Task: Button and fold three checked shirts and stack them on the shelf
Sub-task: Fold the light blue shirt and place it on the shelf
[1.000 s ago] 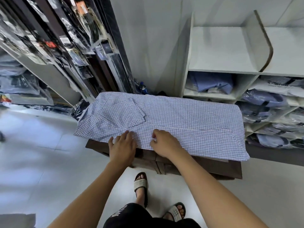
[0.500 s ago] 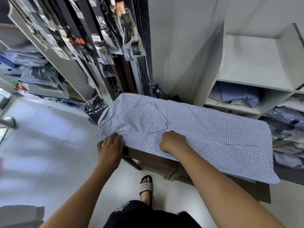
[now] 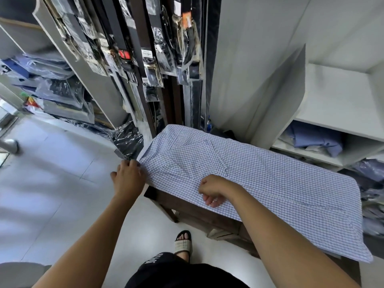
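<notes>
A checked shirt (image 3: 259,183) lies spread across a wooden table (image 3: 187,206). The left hand (image 3: 128,177) pinches its collar end; the right hand (image 3: 214,191), fingers curled, grips its near edge.

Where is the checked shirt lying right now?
The checked shirt lies spread over the dark wooden table at centre-right of the head view, just left of the white shelves.

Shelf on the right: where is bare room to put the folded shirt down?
The top white shelf, between its upright side panel and the wall, looks bare. The compartment below holds blue folded shirts, with a little room to their left. The lower compartments are crowded with bagged shirts. The checked shirt covers the table.
</notes>
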